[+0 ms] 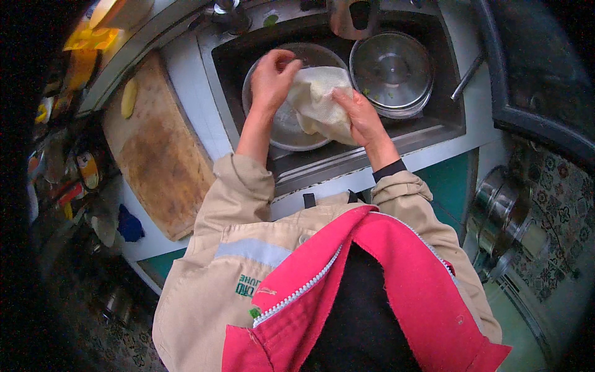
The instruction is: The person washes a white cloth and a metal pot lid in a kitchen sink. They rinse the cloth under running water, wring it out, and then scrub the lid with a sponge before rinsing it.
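Observation:
My right hand [365, 118] grips a white, textured cloth or mesh bag [325, 109] by its right side, thumb on top. The cloth is bunched over a round metal bowl [283, 128] in the left part of the sink. Beside its upper left edge is my left hand [272, 81], with fingers curled and thumb near the fingertips. Whether those fingers pinch anything is hidden. A pale lump shows in the cloth's folds; I cannot tell what it is.
Round steel cookware [393, 76] with green bits sits in the dark sink [446, 88], right of the bowl. Left of the sink, a wooden cutting board [162, 172] bears a pale yellow, elongated piece of food [129, 97]. A dark-framed panel [499, 69] borders the counter at right.

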`<state>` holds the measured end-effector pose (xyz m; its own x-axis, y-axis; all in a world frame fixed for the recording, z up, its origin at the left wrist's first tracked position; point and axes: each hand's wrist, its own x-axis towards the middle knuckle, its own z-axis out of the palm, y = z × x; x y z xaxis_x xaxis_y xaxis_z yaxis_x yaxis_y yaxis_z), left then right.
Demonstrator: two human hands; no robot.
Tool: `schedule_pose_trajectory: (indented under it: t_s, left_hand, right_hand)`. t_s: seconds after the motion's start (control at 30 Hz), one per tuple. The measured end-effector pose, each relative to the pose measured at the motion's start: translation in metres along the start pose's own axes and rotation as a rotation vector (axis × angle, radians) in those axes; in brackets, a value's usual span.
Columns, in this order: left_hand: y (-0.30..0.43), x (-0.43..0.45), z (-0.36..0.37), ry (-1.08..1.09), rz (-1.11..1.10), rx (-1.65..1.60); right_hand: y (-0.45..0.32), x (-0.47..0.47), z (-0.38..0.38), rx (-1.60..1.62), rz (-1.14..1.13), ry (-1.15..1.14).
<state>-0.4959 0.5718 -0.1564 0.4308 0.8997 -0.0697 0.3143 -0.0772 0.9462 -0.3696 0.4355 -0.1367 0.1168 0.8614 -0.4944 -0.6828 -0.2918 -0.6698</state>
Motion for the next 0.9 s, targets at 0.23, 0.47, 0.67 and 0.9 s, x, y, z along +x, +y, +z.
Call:
schedule_pose_trajectory:
  t_s: [0.23,0.47,0.67,0.9]
  left_hand:
    - [0.012,-0.059,0.022,-0.031,0.005,-0.154]
    - [0.019,-0.061,0.033,-0.033,0.257,0.206]
    - [0.019,-0.058,0.035,-0.007,0.297,0.326]
    - [0.016,-0.055,0.027,-0.174,-0.041,-0.092]
  right_hand:
    - [0.007,-0.003,-0.009,0.054,-0.076,0.066]
    - [0.017,-0.008,-0.005,-0.402,-0.292,0.176]
    - [0.007,-0.014,0.001,-1.018,-0.478,0.208]
    - [0.011,-0.020,-0.005,-0.776,-0.380,0.238]
